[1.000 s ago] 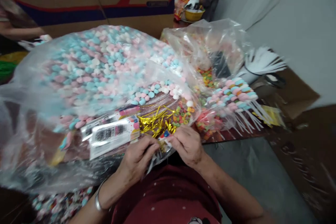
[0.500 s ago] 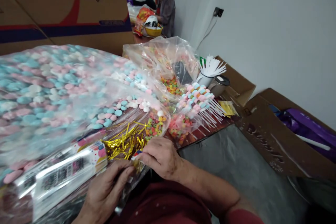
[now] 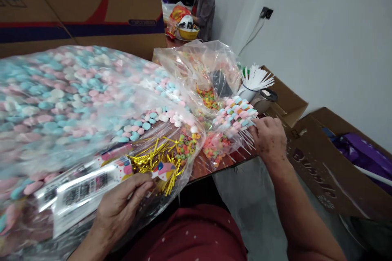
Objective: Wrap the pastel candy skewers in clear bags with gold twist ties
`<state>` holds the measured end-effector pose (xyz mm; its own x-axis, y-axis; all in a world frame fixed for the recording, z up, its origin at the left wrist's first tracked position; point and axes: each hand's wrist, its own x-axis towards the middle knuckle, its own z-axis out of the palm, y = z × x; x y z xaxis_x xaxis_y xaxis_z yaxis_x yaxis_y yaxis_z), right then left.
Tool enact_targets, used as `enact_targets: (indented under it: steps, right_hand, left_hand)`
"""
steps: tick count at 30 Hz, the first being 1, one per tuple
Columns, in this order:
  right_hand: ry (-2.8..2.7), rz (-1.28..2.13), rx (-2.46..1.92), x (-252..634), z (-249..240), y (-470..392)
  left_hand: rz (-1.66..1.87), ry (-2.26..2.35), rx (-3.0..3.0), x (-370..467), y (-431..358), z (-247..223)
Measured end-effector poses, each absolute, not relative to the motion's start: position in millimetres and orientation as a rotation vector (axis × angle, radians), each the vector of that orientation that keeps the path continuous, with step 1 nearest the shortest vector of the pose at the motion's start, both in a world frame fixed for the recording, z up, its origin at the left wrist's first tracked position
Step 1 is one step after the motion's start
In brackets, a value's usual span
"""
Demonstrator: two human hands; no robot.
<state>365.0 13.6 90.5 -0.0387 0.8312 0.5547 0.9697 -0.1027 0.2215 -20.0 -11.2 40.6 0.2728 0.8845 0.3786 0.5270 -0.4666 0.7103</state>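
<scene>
My left hand [image 3: 125, 200] is closed in a pinch on a small printed plastic bag [image 3: 164, 171] with coloured spots, over the table's front edge. Gold twist ties [image 3: 150, 155] lie loose beside and behind it. Flat silver-and-white printed bags [image 3: 87, 185] are stacked left of them. At the right, my right hand [image 3: 271, 138] has its fingers curled at the white stick ends of the marshmallow skewers [image 3: 237, 111]. Its fingertips are partly hidden, so what it holds I cannot make out.
A large clear bag of pink, blue and white marshmallows [image 3: 76, 89] covers the left. Ring-shaped candies [image 3: 186, 144] lie near the front edge. Behind the skewers stands a cup of white sticks [image 3: 249, 89]. Cardboard boxes [image 3: 324, 163] stand right. Another person [image 3: 206, 8] works at the back.
My right hand has left the printed bag and moved right to the skewer sticks, covering the yellow packet's place. My left hand still grips the bag. The view has shifted slightly.
</scene>
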Motion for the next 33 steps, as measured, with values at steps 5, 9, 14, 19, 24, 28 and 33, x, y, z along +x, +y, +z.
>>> enact_targets:
  steps: [5, 9, 14, 19, 24, 28, 33]
  right_hand:
    - [-2.051, -0.942, -1.986, 378, 84, 18]
    - [-1.969, -0.851, -1.819, 378, 91, 19]
    - [-1.904, -0.468, -1.465, 347, 106, 12]
    - [-2.211, -0.167, -0.979, 297, 109, 15]
    - [-2.285, -0.111, -0.771, 270, 103, 24]
    - [-2.298, -0.131, -0.734, 265, 100, 29]
    - [-2.359, -0.198, -0.671, 269, 101, 32]
  left_hand:
    - [1.068, 1.226, 2.009, -19, -12, 40]
    - [1.071, 1.212, 1.91, -24, -10, 41]
    - [1.11, 1.207, 1.804, -37, -5, 42]
    - [1.089, 1.131, 1.661, -46, -3, 49]
    - [1.018, 1.006, 1.551, -56, -1, 52]
    - [1.004, 1.01, 1.472, -62, -2, 49]
    - [1.011, 1.053, 1.442, -65, -1, 48]
